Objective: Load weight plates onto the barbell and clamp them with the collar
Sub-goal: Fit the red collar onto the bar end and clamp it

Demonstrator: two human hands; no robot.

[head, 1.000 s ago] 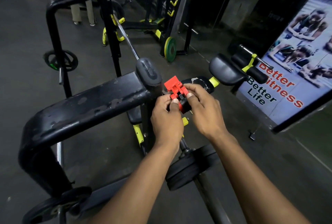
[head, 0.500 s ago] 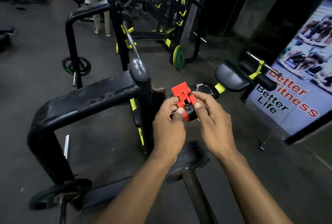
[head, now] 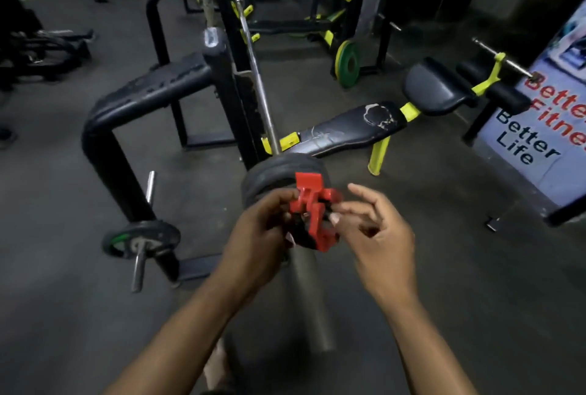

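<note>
A red and black clamp collar (head: 314,215) with its lever raised is held just above the barbell sleeve (head: 312,296), which points toward me. My left hand (head: 257,236) grips the collar's left side. My right hand (head: 377,229) touches its right edge with thumb and fingertip, the other fingers spread. Just behind the collar, black weight plates (head: 269,177) sit on the sleeve. The barbell's silver shaft (head: 257,77) runs away from me across the rack.
A black bench rack frame (head: 152,93) stands left, with a small plate (head: 139,239) on its storage peg. A torn black bench pad (head: 348,129) lies right of the bar. A green-yellow plate (head: 347,61) leans farther back. A banner (head: 539,128) stands at right.
The view has swung so the sleeve and plates lie right under the collar. The collar has come down toward the sleeve, and my right hand has loosened to a fingertip touch.
</note>
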